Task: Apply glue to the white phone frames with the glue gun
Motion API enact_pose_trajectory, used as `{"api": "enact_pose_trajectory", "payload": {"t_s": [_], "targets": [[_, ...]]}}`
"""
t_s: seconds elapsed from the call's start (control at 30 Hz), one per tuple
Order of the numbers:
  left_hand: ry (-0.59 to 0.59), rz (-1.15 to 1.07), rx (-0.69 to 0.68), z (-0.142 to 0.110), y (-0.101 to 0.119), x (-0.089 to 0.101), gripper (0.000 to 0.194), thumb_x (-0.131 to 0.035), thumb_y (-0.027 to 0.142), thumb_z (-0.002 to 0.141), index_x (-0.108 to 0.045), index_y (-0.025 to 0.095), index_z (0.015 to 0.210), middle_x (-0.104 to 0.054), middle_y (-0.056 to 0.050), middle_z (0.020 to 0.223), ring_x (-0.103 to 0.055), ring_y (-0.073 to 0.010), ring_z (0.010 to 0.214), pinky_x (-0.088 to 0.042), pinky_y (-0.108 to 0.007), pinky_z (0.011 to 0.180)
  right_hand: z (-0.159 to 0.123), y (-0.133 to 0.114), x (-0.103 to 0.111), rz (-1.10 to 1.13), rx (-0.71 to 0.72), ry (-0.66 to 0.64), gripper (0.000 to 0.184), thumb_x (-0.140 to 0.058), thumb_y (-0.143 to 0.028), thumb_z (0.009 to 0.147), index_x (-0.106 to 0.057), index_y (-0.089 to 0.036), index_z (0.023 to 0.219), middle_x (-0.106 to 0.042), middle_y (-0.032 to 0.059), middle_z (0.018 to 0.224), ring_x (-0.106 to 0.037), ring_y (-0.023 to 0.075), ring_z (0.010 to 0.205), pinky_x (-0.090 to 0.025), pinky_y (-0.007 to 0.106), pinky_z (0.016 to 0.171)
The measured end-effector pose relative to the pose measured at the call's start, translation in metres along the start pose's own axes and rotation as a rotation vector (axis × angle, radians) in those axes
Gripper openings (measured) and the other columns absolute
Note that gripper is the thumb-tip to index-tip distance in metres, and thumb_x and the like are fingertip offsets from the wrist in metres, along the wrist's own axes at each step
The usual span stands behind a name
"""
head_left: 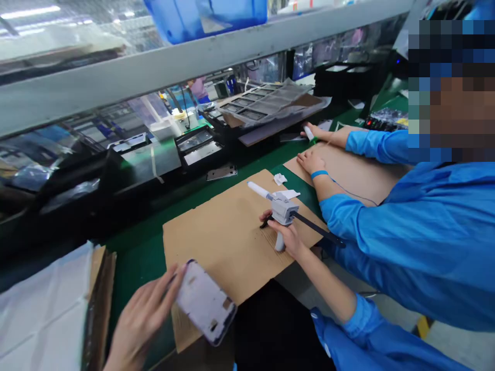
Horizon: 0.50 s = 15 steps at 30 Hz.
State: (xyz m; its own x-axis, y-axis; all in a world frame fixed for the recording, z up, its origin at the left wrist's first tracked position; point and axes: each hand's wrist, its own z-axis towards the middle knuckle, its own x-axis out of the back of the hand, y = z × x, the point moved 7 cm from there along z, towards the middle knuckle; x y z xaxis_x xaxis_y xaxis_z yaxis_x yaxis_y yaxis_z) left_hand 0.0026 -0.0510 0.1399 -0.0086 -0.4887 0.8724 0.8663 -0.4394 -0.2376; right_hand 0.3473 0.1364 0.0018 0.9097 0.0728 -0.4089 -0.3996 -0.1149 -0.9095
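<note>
Left hand [145, 314]: grasps the flat panel by its upper left edge, fingers laid over the rim; the thumb is hidden; the wrist enters from the lower left, with the back of the hand turned up.
Flat panel [207, 304]: pale face upward, dark rim, small cut-outs near its lower end; lies across the near edge of the cardboard, one corner reaching beyond it; whether it touches the sheet cannot be told; the edge hold probably serves to leave the face uncovered.
Right hand [288, 234]: closed around the grip of the dispensing gun, fingers at the black trigger; whether the trigger is squeezed cannot be told; the forearm slants up from the lower right, out of a blue sleeve.
Dispensing gun [284, 206]: held above the cardboard, white nozzle end [258, 190] toward the far left, black rod [319, 230] projecting backward to the right; the tip points away from the panel; this hold likely keeps the rod clear of the wrist.
Cardboard sheet [216, 232]: spread on the green table [129, 278], presumably as a protective cover; crumpled white paper [280, 179] sits by its far edge.
Co-worker's hand [311, 162]: rests on a second board [356, 170], at right.
</note>
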Motion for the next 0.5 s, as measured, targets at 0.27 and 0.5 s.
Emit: {"api": "enact_pose_trajectory", "payload": {"t_s": [0.27, 0.5], "targets": [[-0.2, -0.49, 0.194, 0.07, 0.044, -0.135, 0.081, -0.038, 0.006, 0.111, -0.053, 0.038, 0.184, -0.079, -0.005, 0.16, -0.083, -0.0293, 0.137, -0.074, -0.051, 0.116, 0.006, 0.008, 0.003, -0.022, 0.006, -0.012, 0.077, -0.086, -0.069, 0.068, -0.065, -0.017, 0.121, -0.071, 0.0102, 0.133, -0.071, 0.0201, 0.129, -0.058, 0.036, 0.133], [-0.158, -0.616, 0.335, 0.056, 0.032, -0.171, 0.084, -0.04, -0.001, 0.098, -0.062, 0.024, 0.175, -0.064, -0.01, 0.178, -0.061, -0.0298, 0.167, -0.048, -0.062, 0.144, -0.001, -0.006, 0.007, 0.002, -0.017, 0.009, 0.081, -0.088, -0.066, 0.063, -0.064, -0.018, 0.123, -0.071, 0.0107, 0.13, -0.07, 0.0222, 0.129, -0.056, 0.04, 0.136]]}}
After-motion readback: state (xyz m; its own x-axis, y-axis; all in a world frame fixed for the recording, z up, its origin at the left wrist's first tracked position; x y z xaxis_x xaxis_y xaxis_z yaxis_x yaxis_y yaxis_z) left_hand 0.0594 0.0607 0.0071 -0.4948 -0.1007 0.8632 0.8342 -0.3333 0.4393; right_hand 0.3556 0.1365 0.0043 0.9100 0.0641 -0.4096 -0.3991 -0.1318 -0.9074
